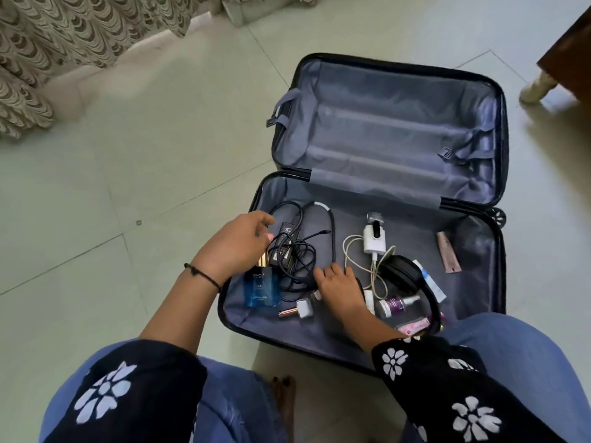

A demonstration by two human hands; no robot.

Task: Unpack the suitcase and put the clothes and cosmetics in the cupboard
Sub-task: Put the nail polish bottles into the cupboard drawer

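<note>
Blue perfume box (pixel 260 290) beside left hand (pixel 235 247) heel, apart from fingers (pixel 263 220).

The floor (pixel 144 155) is pale greenish tile with thin dark joints running at a slant. An open suitcase (pixel 399 123) lies flat on it, both halves spread with the grey lining up, and one wheel (pixel 497 217) shows at its right side by the hinge. Well to the left of the suitcase and beyond it, a patterned curtain (pixel 48 43) bunches onto the tiles. Beyond the suitcase's far right corner stands a pale furniture leg (pixel 537 87). Just before the suitcase's near edge, a bare foot (pixel 284 401) rests on the tiles.
</note>
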